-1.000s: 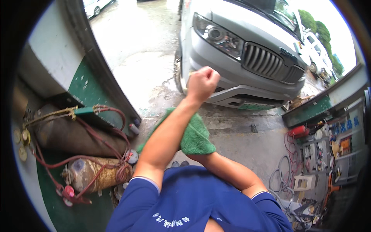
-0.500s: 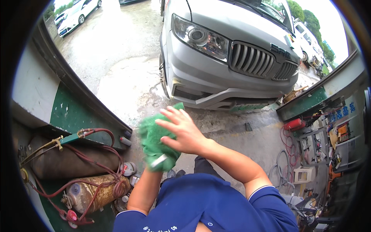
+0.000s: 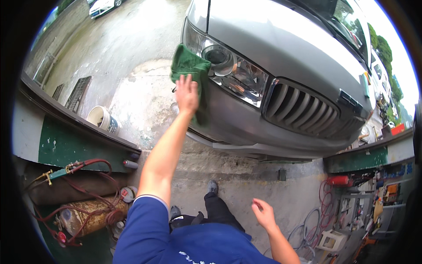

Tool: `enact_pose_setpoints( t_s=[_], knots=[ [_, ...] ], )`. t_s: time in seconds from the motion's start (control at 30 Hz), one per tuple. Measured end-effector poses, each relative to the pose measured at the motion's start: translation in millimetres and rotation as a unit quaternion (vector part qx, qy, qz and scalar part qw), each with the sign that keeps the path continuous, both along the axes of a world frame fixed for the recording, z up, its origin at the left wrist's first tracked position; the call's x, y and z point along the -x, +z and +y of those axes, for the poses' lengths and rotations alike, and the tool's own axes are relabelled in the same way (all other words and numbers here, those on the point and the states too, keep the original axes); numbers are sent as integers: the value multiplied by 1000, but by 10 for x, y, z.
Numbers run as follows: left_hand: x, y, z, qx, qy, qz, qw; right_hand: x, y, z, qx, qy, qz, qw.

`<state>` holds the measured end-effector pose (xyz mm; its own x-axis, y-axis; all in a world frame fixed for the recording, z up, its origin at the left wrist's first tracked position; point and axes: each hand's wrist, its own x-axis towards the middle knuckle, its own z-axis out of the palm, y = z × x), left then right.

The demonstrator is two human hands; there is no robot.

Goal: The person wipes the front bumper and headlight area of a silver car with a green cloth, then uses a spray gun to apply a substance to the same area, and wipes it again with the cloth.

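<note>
Fingers [image 3: 183, 82] of the left hand [image 3: 188, 97] lie extended over a green cloth [image 3: 190, 61], close together; whether any fabric is pinched beneath them cannot be told. Cloth position: at the outer end of the headlight [image 3: 218, 56] on the grey car [image 3: 281, 42], its lower part draping behind the hand over the bumper [image 3: 233, 112]. Right hand [image 3: 264, 214] hangs low near the body, fingers loosely bent, nothing visible in it. Risks, judged: with flat contact only, a sideways push might let the cloth slide out from under the palm, bare fingertips then meeting the lens. Grit caught in the pile, if any, could scratch the clear cover under pressure. Slack fabric might snag at the lamp's edge. Left arm is well outstretched, so pressure could turn uneven.
</note>
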<state>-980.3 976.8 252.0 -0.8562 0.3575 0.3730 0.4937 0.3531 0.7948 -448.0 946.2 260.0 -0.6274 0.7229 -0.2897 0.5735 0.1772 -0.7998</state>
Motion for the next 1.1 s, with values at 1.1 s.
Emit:
enact_pose_setpoints(
  t_s=[1.1],
  knots=[
    [-1236, -980, 131, -97, 145, -136, 975, 5408, 2420, 2700, -656, 344, 4, 672]
  ],
)
